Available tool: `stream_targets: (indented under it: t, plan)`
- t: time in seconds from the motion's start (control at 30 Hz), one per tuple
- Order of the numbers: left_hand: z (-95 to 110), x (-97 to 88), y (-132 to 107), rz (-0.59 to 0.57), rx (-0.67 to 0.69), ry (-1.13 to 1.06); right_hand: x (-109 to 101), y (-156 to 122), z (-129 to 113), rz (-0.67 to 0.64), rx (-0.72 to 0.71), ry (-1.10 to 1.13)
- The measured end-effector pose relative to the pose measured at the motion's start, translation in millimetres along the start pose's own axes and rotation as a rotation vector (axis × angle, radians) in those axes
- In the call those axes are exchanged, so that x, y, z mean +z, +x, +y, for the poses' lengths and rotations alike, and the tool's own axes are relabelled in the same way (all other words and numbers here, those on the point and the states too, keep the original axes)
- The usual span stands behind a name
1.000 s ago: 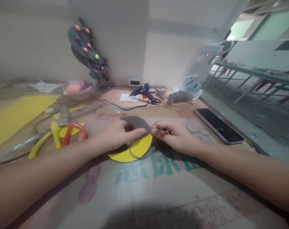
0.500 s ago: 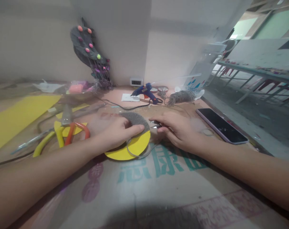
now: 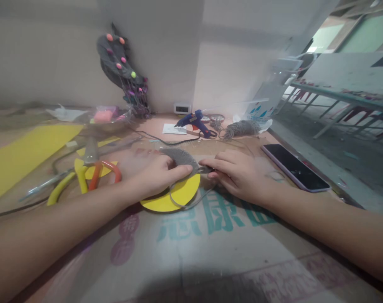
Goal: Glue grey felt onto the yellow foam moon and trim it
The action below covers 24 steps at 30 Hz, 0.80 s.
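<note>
My left hand [image 3: 156,172] holds a flat yellow disc [image 3: 188,189] down on the cardboard, thumb stretched across it. Grey yarn [image 3: 180,156] is wrapped closely along the disc's far edge, and a loose grey strand curves over its yellow face towards the right. My right hand [image 3: 237,170] is closed in a pinch around a small pointed metal tool [image 3: 204,170]. The tool's tip meets the disc's right edge by the yarn; whether it is tweezers or snips is not clear. The fingertips of my left hand are blurred.
Scissors with orange and yellow handles [image 3: 105,168] lie left of my left hand. Behind are a blue glue gun [image 3: 194,122], a grey yarn bundle [image 3: 242,128] and a small digital display [image 3: 182,108]. A phone [image 3: 295,167] lies right; yellow sheet [image 3: 27,147] is left.
My right hand has moved slightly left, bringing the tool's tip from just beside the disc to its yarn-wrapped edge. My left hand keeps its place on the disc. The view has shifted slightly.
</note>
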<state>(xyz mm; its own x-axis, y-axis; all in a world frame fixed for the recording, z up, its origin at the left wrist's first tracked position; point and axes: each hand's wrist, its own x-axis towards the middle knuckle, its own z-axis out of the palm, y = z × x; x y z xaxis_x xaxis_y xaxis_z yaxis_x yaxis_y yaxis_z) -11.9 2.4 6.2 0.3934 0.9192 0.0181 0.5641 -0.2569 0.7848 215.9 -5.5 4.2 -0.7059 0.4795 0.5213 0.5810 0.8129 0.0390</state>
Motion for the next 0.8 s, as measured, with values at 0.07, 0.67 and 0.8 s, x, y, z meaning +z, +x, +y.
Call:
stream_targets:
  t: [0.07, 0.67, 0.8]
  plan:
    - [0.1, 0.5, 0.0, -0.002, 0.009, -0.006, 0.8, -0.3, -0.1, -0.009, 0.01, -0.007]
    - [-2.5, 0.6, 0.3, -0.046, -0.04, -0.088, 3.8, -2.0, 3.5, 0.007, -0.017, 0.015]
    - [-1.7, 1.0, 0.3, -0.049, -0.016, -0.102, 3.8, -1.6, 3.4, 0.0, -0.023, 0.021]
